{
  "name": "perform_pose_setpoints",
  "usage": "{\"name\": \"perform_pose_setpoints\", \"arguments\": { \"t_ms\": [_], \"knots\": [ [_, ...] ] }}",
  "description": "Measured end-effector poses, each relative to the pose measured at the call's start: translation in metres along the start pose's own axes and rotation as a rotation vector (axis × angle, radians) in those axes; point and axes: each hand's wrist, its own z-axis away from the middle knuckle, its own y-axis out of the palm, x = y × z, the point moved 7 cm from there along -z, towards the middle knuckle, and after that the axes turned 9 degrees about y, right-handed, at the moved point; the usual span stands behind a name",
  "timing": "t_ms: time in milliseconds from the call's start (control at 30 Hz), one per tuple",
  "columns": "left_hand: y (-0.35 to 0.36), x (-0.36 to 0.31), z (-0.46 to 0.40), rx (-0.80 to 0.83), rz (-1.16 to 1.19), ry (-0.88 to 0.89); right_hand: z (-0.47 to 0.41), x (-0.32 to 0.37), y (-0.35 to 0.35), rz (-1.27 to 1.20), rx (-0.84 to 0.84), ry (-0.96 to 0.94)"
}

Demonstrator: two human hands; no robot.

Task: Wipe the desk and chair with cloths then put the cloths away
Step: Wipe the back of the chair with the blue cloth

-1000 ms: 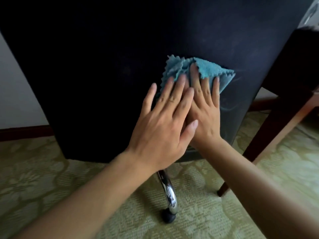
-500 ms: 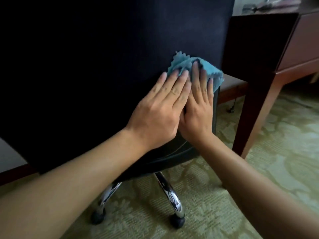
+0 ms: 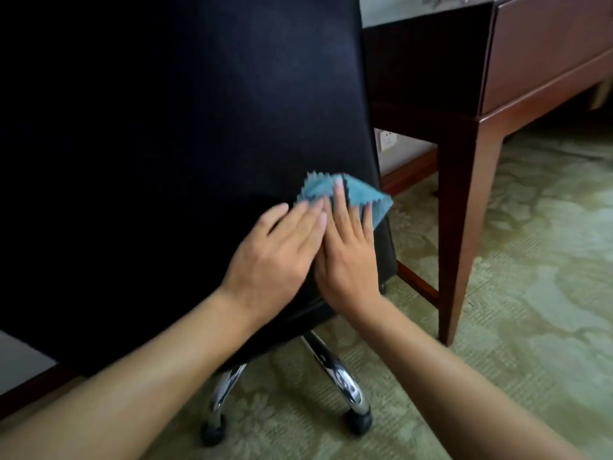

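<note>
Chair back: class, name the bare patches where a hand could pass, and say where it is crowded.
Free: the wide dark expanse of the chair back above and left of the blue cloth, and the carpet right of the desk leg. Crowded: the lower right edge, where left hand and right hand press the cloth.

left hand (image 3: 275, 257) flat, fingers straight | right hand (image 3: 348, 257) flat alongside, touching
</note>
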Motion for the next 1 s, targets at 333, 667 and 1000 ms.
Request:
{"name": "perform_pose_setpoints", "arguments": {
  "t_ms": [333, 667, 1000],
  "knots": [
    [-0.014, 0.025, 0.007, 0.058, -0.031, 0.056, -0.016, 0.015, 0.008, 0.022, 0.018, -0.046],
    [-0.071, 0.106, -0.053, -0.029, -0.203, -0.044, -0.117, 0.070, -0.041, -0.050, -0.172, -0.059],
    [-0.030, 0.067, -0.064, 0.261, -0.213, 0.036, -0.089, 0.024, -0.034, -0.038, 0.009, 0.146]
  ]
}}
